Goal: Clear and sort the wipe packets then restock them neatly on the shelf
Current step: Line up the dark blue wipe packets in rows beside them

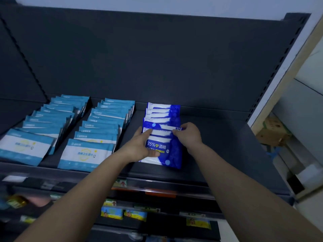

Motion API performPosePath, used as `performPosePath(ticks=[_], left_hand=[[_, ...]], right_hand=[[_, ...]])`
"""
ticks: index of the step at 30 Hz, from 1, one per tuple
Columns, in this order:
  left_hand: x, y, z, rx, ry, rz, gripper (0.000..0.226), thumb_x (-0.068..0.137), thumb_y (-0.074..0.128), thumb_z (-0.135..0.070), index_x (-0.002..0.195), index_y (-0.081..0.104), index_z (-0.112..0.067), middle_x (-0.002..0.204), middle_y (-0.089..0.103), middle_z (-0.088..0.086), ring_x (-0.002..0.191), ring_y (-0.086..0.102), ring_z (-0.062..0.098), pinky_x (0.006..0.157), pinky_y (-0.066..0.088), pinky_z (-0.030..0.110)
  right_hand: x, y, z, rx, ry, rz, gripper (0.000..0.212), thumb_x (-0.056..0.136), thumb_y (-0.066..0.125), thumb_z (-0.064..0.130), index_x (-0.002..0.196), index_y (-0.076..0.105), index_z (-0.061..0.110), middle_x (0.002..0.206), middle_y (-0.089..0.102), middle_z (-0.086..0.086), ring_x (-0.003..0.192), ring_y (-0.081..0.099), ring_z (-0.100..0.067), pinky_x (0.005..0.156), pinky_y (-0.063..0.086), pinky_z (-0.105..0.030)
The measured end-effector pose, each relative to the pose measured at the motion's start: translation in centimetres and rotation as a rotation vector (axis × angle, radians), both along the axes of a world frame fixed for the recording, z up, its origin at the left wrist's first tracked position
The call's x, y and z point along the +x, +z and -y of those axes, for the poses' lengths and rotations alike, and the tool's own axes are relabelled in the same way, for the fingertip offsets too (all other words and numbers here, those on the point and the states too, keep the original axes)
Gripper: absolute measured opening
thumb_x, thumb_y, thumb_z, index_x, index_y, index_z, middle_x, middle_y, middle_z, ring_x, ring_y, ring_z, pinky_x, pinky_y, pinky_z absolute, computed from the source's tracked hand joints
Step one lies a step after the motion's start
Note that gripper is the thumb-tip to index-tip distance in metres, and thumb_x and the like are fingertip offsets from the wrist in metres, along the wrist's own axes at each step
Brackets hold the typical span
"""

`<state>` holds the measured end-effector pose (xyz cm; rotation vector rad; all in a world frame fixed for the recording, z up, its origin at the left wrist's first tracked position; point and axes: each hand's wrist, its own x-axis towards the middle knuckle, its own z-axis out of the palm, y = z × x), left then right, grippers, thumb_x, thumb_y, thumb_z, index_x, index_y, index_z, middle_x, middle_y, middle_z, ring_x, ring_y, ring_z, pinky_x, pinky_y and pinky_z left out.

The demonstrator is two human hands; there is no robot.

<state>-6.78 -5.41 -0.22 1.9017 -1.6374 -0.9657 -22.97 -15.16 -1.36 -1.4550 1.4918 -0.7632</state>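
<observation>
I judge this to be the restocking step: two overlapping light-blue rows (47, 119) and (104, 123) already lie tidy on the left and middle of the shelf (218, 145), and I am building the third, the dark-blue row (162, 112), to their right. My left grip (139, 145) is clamped on the front packet (167, 154); the thumb lies across its lower left face and the fingers reach up along the left edge of the packets behind it. My right grip (188, 135) is closed on the mid-row packet (166, 127), the fingertips pinching its right-hand corner. So the work lies directly between my two grips, touching both, with the back of the row leaning toward the rear panel beyond my fingers. The front few packets look slightly fanned and askew next to the ones behind. The next move, as I see it, calls for squaring them: pressing in from both sides so the edges line up, and keeping the overlap even so nothing slides forward over the shelf lip. To the right of this row the shelf is bare, so there is room for further packets.
</observation>
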Motion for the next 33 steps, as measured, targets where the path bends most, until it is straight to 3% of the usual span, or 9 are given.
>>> performPosePath(ticks=[7,12,15,17,20,24,27,29,33], left_hand=[[0.2,-0.2,0.1,-0.030,0.003,0.011,0.085,0.083,0.073,-0.022,0.150,0.022,-0.024,0.157,0.007,0.002,0.139,0.029,0.019,0.096,0.024,0.017],[0.5,-0.9,0.7,-0.136,0.157,-0.010,0.082,0.071,0.082,-0.036,0.139,0.037,-0.024,0.150,0.027,0.005,0.131,0.038,0.017,0.107,0.033,0.029],[0.6,-0.5,0.4,-0.392,0.333,-0.123,0.102,0.066,0.084,-0.044,0.147,0.025,-0.025,0.146,0.033,0.002,0.131,0.037,0.015,0.110,0.034,0.039],[0.7,0.5,0.3,-0.561,0.335,-0.103,0.079,0.075,0.080,-0.024,0.142,0.038,-0.023,0.134,0.042,0.000,0.123,0.041,0.013,0.106,0.036,0.033],[0.7,1.8,0.4,-0.596,0.233,-0.253,0.015,0.082,0.071,-0.007,0.090,0.065,-0.019,0.088,0.059,0.009,0.083,0.056,0.022,0.081,0.048,0.045],[0.5,1.8,-0.3,-0.530,0.349,-0.669,0.014,0.089,0.059,0.001,0.090,0.063,-0.013,0.086,0.068,0.011,0.076,0.065,0.021,0.073,0.054,0.041],[0.2,1.9,-0.9,-0.471,0.318,-0.926,0.017,0.089,0.057,0.002,0.100,0.062,-0.010,0.090,0.074,0.003,0.081,0.071,0.018,0.070,0.060,0.032],[0.3,1.8,-1.0,-0.432,0.300,-0.817,0.016,0.087,0.059,0.004,0.098,0.062,-0.008,0.082,0.073,-0.001,0.074,0.070,0.011,0.059,0.056,0.021],[1.7,1.2,-0.7,-0.449,0.573,-0.701,0.033,0.087,0.046,0.015,0.100,0.060,-0.012,0.083,0.064,-0.001,0.061,0.061,0.002,0.050,0.045,0.014]], right_hand=[[0.5,3.0,-0.5,0.067,-0.077,0.547,0.011,0.086,0.068,0.007,0.083,0.064,0.015,0.094,0.071,-0.006,0.083,0.069,-0.019,0.071,0.059,-0.036],[1.0,5.5,-0.8,-0.384,0.021,0.400,0.010,0.088,0.067,0.012,0.092,0.063,0.021,0.095,0.069,0.003,0.088,0.067,-0.012,0.073,0.056,-0.029],[1.0,7.3,-1.5,-0.630,0.171,0.108,0.015,0.085,0.068,0.019,0.092,0.059,0.028,0.093,0.067,0.011,0.088,0.065,-0.008,0.075,0.054,-0.031],[1.4,8.3,-2.3,-0.664,0.348,-0.056,0.017,0.082,0.070,0.018,0.088,0.059,0.029,0.089,0.066,0.012,0.085,0.064,-0.007,0.078,0.053,-0.033],[2.1,8.9,-3.6,-0.601,0.453,0.012,0.026,0.079,0.075,0.019,0.100,0.062,0.027,0.088,0.067,0.011,0.083,0.063,-0.004,0.077,0.052,-0.028],[1.8,7.7,-3.8,-0.406,0.236,0.315,0.074,0.072,0.083,0.020,0.134,0.044,0.022,0.119,0.055,0.002,0.106,0.056,-0.008,0.088,0.048,-0.022],[1.4,6.6,-3.9,-0.160,0.363,0.354,0.036,0.081,0.076,0.018,0.113,0.060,0.016,0.111,0.067,-0.001,0.098,0.067,-0.015,0.082,0.055,-0.032],[1.3,6.2,-4.1,-0.170,0.366,0.324,0.013,0.087,0.070,0.015,0.099,0.064,0.018,0.100,0.072,-0.001,0.087,0.070,-0.014,0.077,0.058,-0.034],[0.6,6.1,-3.5,-0.280,0.365,0.041,0.009,0.082,0.072,0.016,0.082,0.064,0.019,0.081,0.068,0.000,0.071,0.061,-0.012,0.068,0.050,-0.031]])
